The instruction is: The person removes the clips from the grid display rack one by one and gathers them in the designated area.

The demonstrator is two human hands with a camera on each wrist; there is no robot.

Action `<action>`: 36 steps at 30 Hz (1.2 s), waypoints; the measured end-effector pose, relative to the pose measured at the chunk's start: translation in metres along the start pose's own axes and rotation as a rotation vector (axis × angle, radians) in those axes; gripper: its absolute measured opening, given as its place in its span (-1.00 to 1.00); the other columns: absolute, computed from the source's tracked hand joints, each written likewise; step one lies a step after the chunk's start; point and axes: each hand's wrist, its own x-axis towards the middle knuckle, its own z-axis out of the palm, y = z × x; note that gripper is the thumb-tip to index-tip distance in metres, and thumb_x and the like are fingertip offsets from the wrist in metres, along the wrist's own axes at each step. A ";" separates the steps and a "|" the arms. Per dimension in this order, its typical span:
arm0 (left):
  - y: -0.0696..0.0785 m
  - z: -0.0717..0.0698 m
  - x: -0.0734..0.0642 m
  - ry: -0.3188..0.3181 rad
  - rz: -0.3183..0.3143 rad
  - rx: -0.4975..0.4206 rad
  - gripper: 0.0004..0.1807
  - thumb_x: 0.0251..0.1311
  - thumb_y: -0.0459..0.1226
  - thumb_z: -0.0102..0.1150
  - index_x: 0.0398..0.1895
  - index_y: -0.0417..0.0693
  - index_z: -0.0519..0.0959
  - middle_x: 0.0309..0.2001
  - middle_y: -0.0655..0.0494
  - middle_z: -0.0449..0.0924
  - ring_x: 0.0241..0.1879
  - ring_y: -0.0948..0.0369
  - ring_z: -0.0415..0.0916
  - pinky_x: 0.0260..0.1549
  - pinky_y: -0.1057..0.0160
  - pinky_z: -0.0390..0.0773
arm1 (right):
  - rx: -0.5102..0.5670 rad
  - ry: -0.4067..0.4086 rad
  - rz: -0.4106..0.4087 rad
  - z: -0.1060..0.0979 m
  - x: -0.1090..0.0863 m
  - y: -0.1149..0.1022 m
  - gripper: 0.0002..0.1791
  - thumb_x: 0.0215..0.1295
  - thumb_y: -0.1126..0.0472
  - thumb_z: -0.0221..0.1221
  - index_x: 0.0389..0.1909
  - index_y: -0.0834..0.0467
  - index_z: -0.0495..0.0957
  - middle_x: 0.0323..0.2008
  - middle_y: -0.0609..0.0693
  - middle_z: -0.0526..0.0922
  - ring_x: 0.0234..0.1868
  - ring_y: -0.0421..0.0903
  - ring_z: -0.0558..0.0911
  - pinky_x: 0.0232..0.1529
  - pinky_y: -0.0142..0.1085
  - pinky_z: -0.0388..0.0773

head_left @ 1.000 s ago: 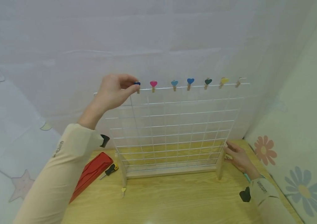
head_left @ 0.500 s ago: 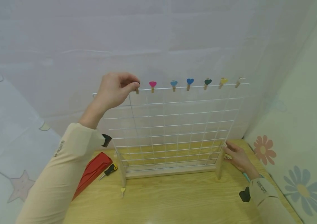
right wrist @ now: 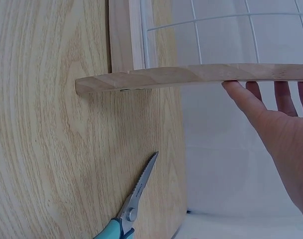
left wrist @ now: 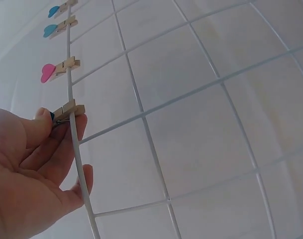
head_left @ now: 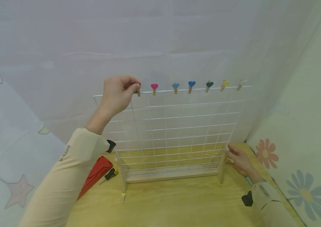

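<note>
My left hand [head_left: 119, 94] pinches a small wooden clothespin [left wrist: 66, 110] between thumb and fingers. The clothespin sits on the top bar of a white wire grid [head_left: 174, 126], and its dark heart is mostly behind the thumb. Beside it on the same bar stand several heart clothespins, the nearest a pink one [head_left: 154, 86]. Low on the right, my right hand [head_left: 242, 160] rests its thumb and fingertips against the outer face of the wooden stand's right upright [right wrist: 191, 74], fingers fairly straight. Some of its fingertips are partly hidden by the upright.
A yellow heart clothespin [head_left: 123, 197] lies on the table [head_left: 174, 205] by the left upright. Further left are a screwdriver [head_left: 109, 174] and a red case [head_left: 98, 173], partly behind the left sleeve. Teal-handled scissors [right wrist: 134, 204] lie beside the right upright. Walls stand behind and right.
The left thumb has shifted up over the dark blue heart, hiding most of it. The left wrist and forearm have swung slightly right. The right hand stays at the upright.
</note>
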 end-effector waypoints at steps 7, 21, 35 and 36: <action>0.002 -0.005 0.000 0.117 0.038 -0.022 -0.87 0.26 -0.35 0.20 -0.31 -0.25 0.69 -0.41 -0.06 0.71 -0.43 0.21 0.60 -0.44 0.44 0.38 | 0.025 -0.005 -0.001 -0.001 0.003 0.000 -0.16 0.48 0.12 0.01 0.47 0.32 -0.32 0.46 0.35 -0.39 0.44 0.31 -0.20 0.20 0.14 0.23; -0.003 -0.024 -0.018 -0.079 -0.050 -0.368 -0.79 0.23 -0.29 0.23 -0.15 -0.22 0.68 -0.42 0.12 0.70 -0.40 0.26 0.63 -0.31 0.39 0.56 | -0.001 -0.009 -0.014 -0.002 0.003 -0.001 -0.17 0.49 0.12 -0.01 0.47 0.32 -0.33 0.46 0.35 -0.38 0.44 0.30 -0.20 0.20 0.16 0.24; -0.033 -0.032 -0.069 -0.263 -0.068 -0.398 -0.83 0.24 -0.33 0.22 -0.15 -0.22 0.65 -0.45 0.04 0.68 -0.42 0.20 0.62 -0.32 0.35 0.59 | -0.009 0.003 -0.015 -0.001 0.009 0.004 -0.18 0.48 0.11 0.00 0.48 0.31 -0.29 0.46 0.37 -0.31 0.42 0.33 -0.04 0.17 0.12 0.31; -0.035 -0.031 -0.072 -0.272 -0.076 -0.402 -0.83 0.24 -0.33 0.22 -0.15 -0.22 0.65 -0.44 0.03 0.68 -0.41 0.20 0.63 -0.31 0.35 0.60 | -0.006 0.003 -0.012 -0.001 0.009 0.004 -0.18 0.48 0.11 0.00 0.48 0.31 -0.29 0.46 0.37 -0.31 0.42 0.32 -0.04 0.18 0.13 0.30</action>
